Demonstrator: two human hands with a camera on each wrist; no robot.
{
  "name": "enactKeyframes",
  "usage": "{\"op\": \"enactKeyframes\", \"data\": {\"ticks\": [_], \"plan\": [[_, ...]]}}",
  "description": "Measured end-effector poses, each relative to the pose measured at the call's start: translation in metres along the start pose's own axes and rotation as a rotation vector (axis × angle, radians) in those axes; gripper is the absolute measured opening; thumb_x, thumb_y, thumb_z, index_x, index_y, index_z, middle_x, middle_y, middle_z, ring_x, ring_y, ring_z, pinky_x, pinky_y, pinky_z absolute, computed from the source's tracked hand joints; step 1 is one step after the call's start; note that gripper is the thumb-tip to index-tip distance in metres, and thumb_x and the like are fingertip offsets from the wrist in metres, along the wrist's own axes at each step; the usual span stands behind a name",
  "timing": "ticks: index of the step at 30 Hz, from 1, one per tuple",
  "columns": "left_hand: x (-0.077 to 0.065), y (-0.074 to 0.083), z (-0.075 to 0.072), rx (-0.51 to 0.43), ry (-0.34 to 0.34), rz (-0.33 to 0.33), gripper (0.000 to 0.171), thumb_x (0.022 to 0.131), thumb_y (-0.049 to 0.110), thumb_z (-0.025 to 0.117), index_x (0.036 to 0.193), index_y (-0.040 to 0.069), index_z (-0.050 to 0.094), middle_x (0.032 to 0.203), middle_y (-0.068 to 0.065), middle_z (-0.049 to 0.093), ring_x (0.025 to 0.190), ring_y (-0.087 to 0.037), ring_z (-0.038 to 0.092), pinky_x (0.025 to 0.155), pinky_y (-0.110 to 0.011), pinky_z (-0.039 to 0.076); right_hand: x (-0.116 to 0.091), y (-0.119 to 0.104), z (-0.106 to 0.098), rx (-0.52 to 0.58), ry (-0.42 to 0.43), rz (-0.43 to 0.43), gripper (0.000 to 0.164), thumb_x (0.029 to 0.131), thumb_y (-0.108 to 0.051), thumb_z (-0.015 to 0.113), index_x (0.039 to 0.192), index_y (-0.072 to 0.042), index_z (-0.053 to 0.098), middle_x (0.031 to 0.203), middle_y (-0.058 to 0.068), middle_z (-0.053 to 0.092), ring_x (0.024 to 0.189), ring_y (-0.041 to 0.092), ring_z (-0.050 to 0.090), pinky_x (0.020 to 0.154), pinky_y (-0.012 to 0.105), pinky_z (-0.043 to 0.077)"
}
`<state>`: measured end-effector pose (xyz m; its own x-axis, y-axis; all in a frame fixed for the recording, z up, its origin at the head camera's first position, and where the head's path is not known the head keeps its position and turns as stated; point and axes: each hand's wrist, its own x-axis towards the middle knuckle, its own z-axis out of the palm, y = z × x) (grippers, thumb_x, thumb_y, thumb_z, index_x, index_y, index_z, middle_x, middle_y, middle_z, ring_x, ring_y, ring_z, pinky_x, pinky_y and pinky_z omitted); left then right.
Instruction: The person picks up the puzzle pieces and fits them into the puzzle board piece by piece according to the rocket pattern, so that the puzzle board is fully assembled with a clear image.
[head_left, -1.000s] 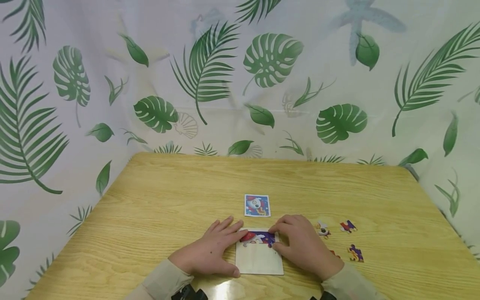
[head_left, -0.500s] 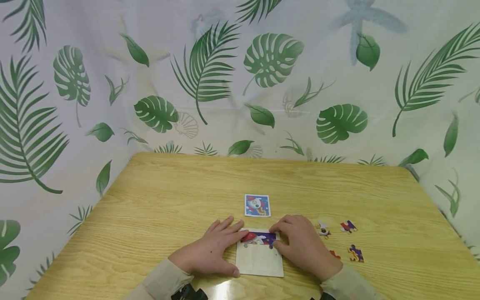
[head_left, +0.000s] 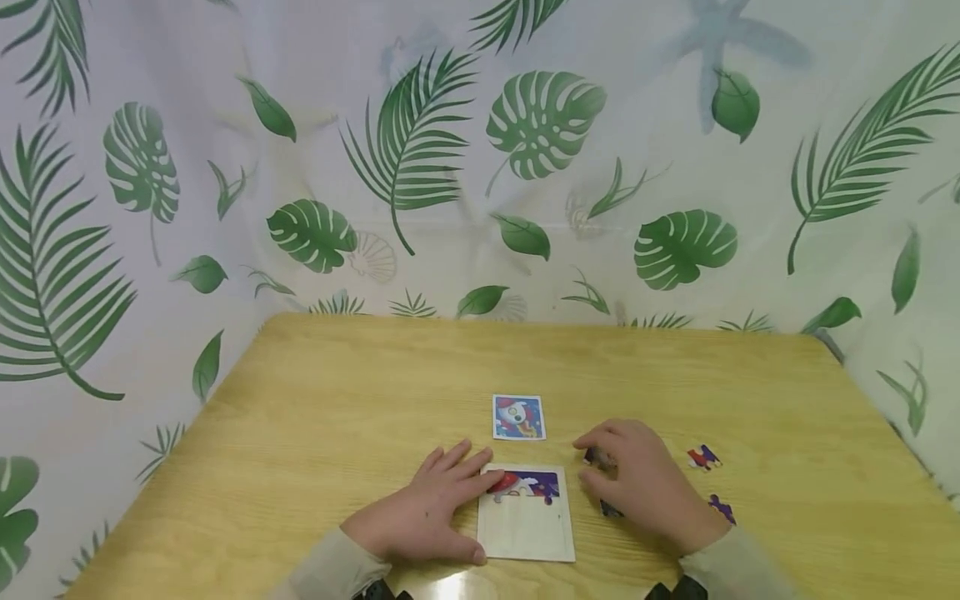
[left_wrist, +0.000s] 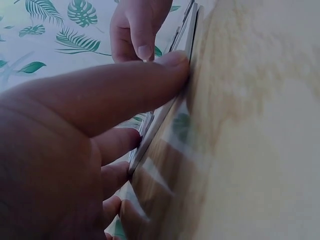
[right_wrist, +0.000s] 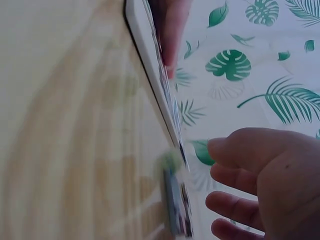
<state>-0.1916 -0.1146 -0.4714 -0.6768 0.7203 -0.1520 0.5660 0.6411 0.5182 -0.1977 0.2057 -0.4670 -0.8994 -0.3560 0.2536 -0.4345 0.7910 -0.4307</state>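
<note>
My left hand (head_left: 427, 515) lies with its fingers spread along the left side of a shallow white puzzle board (head_left: 525, 533). Its thumb and fingertips touch the board's edge, as the left wrist view also shows. Joined puzzle pieces (head_left: 536, 483), red, white and purple, fill the top strip of the board. My right hand (head_left: 645, 483) hovers right of the board with fingers loosely bent and nothing between them. Below it, a loose puzzle piece (head_left: 598, 457) shows between thumb and forefinger. In the right wrist view, a puzzle piece (right_wrist: 178, 205) lies apart from the fingers.
A small picture card (head_left: 518, 417) with a rocket lies behind the board. More loose pieces rest to the right: a red and purple piece (head_left: 704, 457) and a purple piece (head_left: 722, 508), partly hidden by the wrist. A leaf-patterned curtain (head_left: 450, 167) hangs behind the wooden table (head_left: 337, 400).
My right hand has left the board's upper right corner and moved right, over the loose pieces. My left hand stays on the board's left edge. The head view has tilted slightly.
</note>
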Motion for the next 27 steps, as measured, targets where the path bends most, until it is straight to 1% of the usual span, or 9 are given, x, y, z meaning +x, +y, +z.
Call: {"op": "enactKeyframes", "data": {"ticks": [2, 6, 11, 14, 17, 20, 22, 25, 27], "plan": [[0.001, 0.0, -0.002, 0.012, 0.013, 0.016, 0.096, 0.082, 0.052, 0.077, 0.162, 0.028, 0.029, 0.168, 0.001, 0.014, 0.155, -0.03, -0.001, 0.121, -0.057, 0.0, 0.0, 0.005, -0.007, -0.022, 0.007, 0.004, 0.027, 0.088, -0.024, 0.078, 0.114, -0.019, 0.075, 0.112, -0.005, 0.066, 0.11, 0.028, 0.058, 0.098, 0.055, 0.044], [0.002, -0.002, -0.005, 0.01, 0.007, 0.019, 0.098, 0.081, 0.051, 0.077, 0.162, 0.027, 0.028, 0.168, 0.001, 0.013, 0.155, -0.029, -0.003, 0.121, -0.056, -0.002, -0.002, 0.017, -0.016, -0.067, -0.012, 0.03, 0.032, 0.088, -0.029, 0.078, 0.118, -0.017, 0.074, 0.118, 0.002, 0.065, 0.115, 0.035, 0.056, 0.1, 0.06, 0.041], [0.004, -0.005, -0.003, 0.012, 0.011, 0.016, 0.098, 0.081, 0.051, 0.076, 0.162, 0.027, 0.026, 0.169, 0.002, 0.013, 0.155, -0.029, -0.003, 0.121, -0.055, -0.002, -0.003, 0.028, -0.02, -0.068, -0.049, 0.053, 0.038, 0.088, -0.034, 0.078, 0.121, -0.016, 0.073, 0.122, 0.006, 0.064, 0.116, 0.038, 0.055, 0.099, 0.063, 0.041], [0.004, -0.007, 0.001, 0.002, 0.018, 0.018, 0.098, 0.081, 0.051, 0.076, 0.162, 0.027, 0.027, 0.168, 0.001, 0.014, 0.155, -0.029, -0.002, 0.121, -0.056, -0.002, -0.002, 0.031, -0.02, -0.076, -0.07, 0.047, 0.037, 0.088, -0.03, 0.077, 0.123, -0.017, 0.072, 0.122, 0.005, 0.063, 0.117, 0.039, 0.054, 0.1, 0.064, 0.039], [0.003, -0.006, 0.004, -0.009, 0.021, 0.019, 0.096, 0.082, 0.052, 0.076, 0.162, 0.029, 0.028, 0.168, 0.002, 0.014, 0.155, -0.03, -0.002, 0.121, -0.057, -0.001, -0.002, 0.032, -0.018, -0.101, -0.072, 0.027, 0.034, 0.088, -0.023, 0.075, 0.122, -0.019, 0.074, 0.121, 0.005, 0.063, 0.117, 0.038, 0.054, 0.101, 0.064, 0.039], [0.003, -0.005, 0.005, -0.009, 0.023, 0.023, 0.095, 0.082, 0.052, 0.075, 0.162, 0.03, 0.028, 0.168, 0.003, 0.014, 0.155, -0.029, -0.001, 0.121, -0.057, 0.0, -0.002, 0.033, -0.015, -0.125, -0.068, 0.014, 0.028, 0.088, -0.018, 0.074, 0.116, -0.022, 0.076, 0.121, 0.005, 0.063, 0.116, 0.036, 0.055, 0.101, 0.063, 0.039], [0.003, -0.004, 0.005, -0.005, 0.024, 0.028, 0.095, 0.083, 0.053, 0.074, 0.162, 0.03, 0.027, 0.168, 0.003, 0.014, 0.155, -0.029, -0.002, 0.121, -0.056, 0.0, -0.002, 0.032, -0.014, -0.128, -0.063, 0.016, 0.022, 0.089, -0.019, 0.075, 0.11, -0.024, 0.077, 0.119, 0.004, 0.063, 0.115, 0.035, 0.055, 0.101, 0.062, 0.039], [0.001, -0.003, 0.004, 0.003, 0.029, 0.033, 0.095, 0.082, 0.054, 0.075, 0.162, 0.028, 0.028, 0.168, 0.002, 0.015, 0.155, -0.029, -0.001, 0.121, -0.056, 0.0, -0.002, 0.029, -0.011, -0.111, -0.057, 0.025, 0.01, 0.089, -0.024, 0.077, 0.098, -0.029, 0.075, 0.117, 0.003, 0.063, 0.115, 0.034, 0.055, 0.101, 0.06, 0.039], [-0.001, -0.003, 0.003, 0.007, 0.034, 0.031, 0.096, 0.082, 0.054, 0.076, 0.162, 0.028, 0.029, 0.168, 0.001, 0.016, 0.155, -0.03, 0.0, 0.121, -0.057, 0.0, -0.002, 0.026, -0.01, -0.107, -0.051, 0.023, 0.008, 0.088, -0.029, 0.079, 0.089, -0.031, 0.072, 0.115, 0.002, 0.063, 0.113, 0.034, 0.055, 0.101, 0.059, 0.04]]}}
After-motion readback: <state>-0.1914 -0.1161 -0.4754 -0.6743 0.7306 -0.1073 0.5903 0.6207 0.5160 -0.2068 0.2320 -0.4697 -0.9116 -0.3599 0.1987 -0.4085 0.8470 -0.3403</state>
